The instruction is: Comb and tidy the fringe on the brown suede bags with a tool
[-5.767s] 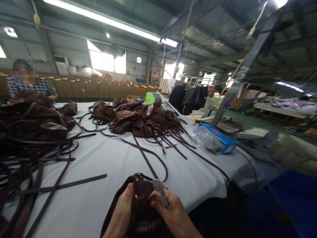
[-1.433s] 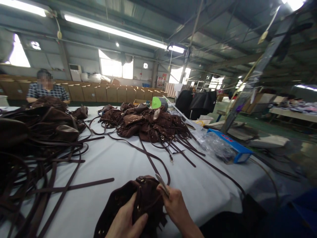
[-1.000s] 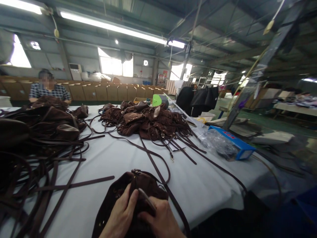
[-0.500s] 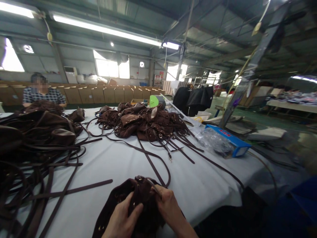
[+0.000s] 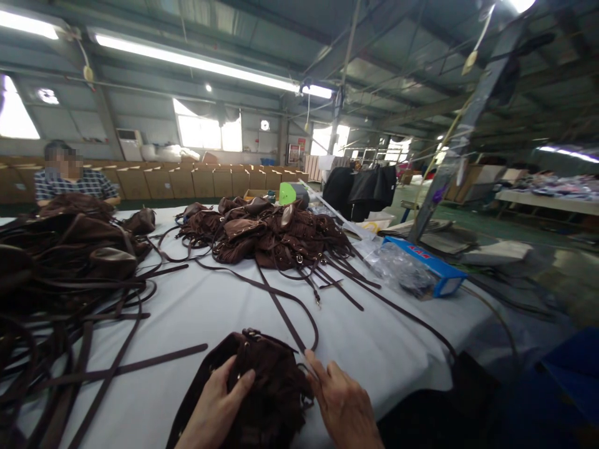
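A dark brown bag (image 5: 269, 380) with brass-coloured fittings lies at the table's near edge, in front of me. My left hand (image 5: 219, 399) grips its near left side, thumb on the outside and fingers at the rim. At the bag's right side is my right hand (image 5: 340, 399), closed around a slim, greyish tool (image 5: 306, 363) whose kind I cannot make out. Its tip points up and left, close to the bag's fabric. The lower part of the bag is cut off by the frame.
Brown bags with straps form one heap (image 5: 266, 234) mid-table and another heap (image 5: 70, 249) at left. A blue box (image 5: 428, 259) with clear plastic stands on the right. Across the table sits a person (image 5: 75, 181) in a checked shirt. Cardboard cartons (image 5: 182, 184) line the back.
My right hand has moved right and slightly down, away from the bag's top, with the slim tool in it. My left hand keeps its grip, and more of the bag's front shows.
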Tool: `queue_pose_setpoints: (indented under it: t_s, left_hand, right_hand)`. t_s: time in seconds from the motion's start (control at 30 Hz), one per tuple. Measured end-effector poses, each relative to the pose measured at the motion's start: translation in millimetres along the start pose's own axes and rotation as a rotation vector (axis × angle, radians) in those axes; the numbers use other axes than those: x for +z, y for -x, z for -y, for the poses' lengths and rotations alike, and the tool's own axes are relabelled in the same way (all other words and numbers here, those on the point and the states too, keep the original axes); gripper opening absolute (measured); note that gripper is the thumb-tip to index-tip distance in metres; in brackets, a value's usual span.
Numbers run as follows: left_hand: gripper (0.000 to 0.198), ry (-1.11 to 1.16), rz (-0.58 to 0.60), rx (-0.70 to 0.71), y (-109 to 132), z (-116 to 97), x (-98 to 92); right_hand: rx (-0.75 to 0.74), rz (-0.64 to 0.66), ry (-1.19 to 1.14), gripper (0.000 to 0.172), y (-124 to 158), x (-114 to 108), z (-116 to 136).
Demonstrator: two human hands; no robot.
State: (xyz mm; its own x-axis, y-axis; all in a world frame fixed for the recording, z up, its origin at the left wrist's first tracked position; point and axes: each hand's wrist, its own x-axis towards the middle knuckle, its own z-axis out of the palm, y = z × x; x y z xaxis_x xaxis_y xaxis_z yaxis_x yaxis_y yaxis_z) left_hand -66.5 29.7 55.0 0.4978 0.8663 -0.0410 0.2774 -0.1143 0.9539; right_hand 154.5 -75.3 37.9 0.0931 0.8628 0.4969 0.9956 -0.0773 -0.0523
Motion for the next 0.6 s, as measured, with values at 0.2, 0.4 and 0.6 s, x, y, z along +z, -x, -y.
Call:
queue_pose_setpoints:
  t_s: [0.2,0.4,0.6]
  left_hand:
    - [0.042,0.002,0.008,0.017,3.0,1.6,-0.1]
    - [0.046,0.000,0.027,0.000,3.0,0.7,-4.1]
    - [0.048,0.052,-0.054,-0.037,5.2,4.7,-5.9]
  right_hand:
    - [-0.066,-0.047,-0.038,0.056,18.1,10.9,-6.9]
    - [-0.071,0.139,-0.403,0.066,42.4,48.1,-2.3]
    - [0.092,0.298,-0.394,0.065,52.4,49.2,-11.7]
